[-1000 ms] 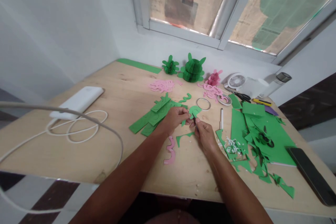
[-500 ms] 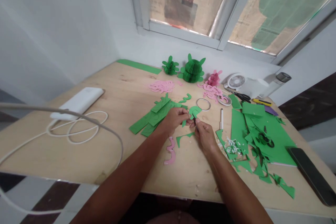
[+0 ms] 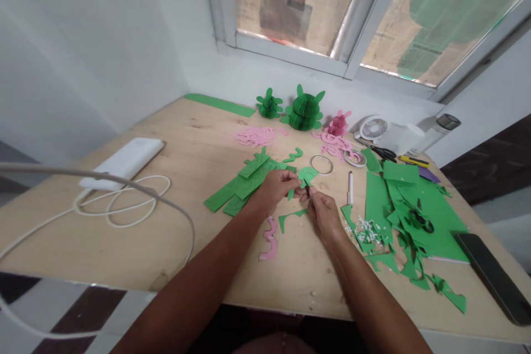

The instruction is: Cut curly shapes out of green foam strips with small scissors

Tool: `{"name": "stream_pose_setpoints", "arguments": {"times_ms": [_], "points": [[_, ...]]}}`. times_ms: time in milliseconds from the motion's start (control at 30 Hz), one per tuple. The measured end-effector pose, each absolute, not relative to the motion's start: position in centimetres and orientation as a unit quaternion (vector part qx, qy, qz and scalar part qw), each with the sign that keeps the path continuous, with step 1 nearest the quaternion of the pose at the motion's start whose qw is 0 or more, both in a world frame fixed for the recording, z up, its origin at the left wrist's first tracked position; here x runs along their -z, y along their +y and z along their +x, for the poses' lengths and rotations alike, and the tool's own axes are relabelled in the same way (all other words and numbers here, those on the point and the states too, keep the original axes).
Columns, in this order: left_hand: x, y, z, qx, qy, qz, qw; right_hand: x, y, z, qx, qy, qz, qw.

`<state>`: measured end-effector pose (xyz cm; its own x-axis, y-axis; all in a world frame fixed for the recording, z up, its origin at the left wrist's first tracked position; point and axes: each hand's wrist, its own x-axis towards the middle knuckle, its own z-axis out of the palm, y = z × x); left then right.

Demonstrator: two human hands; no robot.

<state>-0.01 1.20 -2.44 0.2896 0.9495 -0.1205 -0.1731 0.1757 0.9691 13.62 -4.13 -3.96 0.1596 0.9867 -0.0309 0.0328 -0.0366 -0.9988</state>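
Observation:
My left hand (image 3: 276, 188) is closed, its fingertips pinching a small green paper cut-out (image 3: 307, 175) just above the wooden table (image 3: 186, 232). My right hand (image 3: 326, 213) is closed too, pinching the lower edge of the same cut-out together with something small and dark that I cannot make out. Under my hands lie a green paper scrap (image 3: 292, 215) and a pink wavy cut-out (image 3: 269, 238). A stack of green paper strips (image 3: 243, 182) lies just left of my left hand.
A heap of green paper offcuts (image 3: 409, 215) and a phone (image 3: 492, 276) fill the right. A pen (image 3: 350, 187), tape rings (image 3: 322, 164), scissors (image 3: 384, 152), a small fan (image 3: 373, 128) and finished paper cacti (image 3: 305, 110) lie behind. A white power bank (image 3: 124, 160) with cable sits left.

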Motion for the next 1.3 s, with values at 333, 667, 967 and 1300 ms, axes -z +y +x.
{"name": "stream_pose_setpoints", "arguments": {"times_ms": [333, 667, 967, 1300], "points": [[1.88, 0.97, -0.03, -0.438, 0.421, 0.475, 0.636, 3.87, -4.12, 13.53, -0.453, -0.455, -0.563, 0.521], [2.03, 0.98, 0.00, -0.443, 0.403, 0.461, 0.655, 3.97, -4.04, 13.68, -0.437, -0.470, -0.566, 0.518], [1.95, 0.95, -0.06, -0.437, 0.409, 0.471, 0.648, 4.30, -3.94, 13.82, -0.432, -0.474, -0.561, 0.523], [1.99, 1.11, 0.04, -0.444, 0.404, 0.460, 0.654, 3.52, -4.14, 13.37, -0.441, -0.458, -0.573, 0.517]]}}
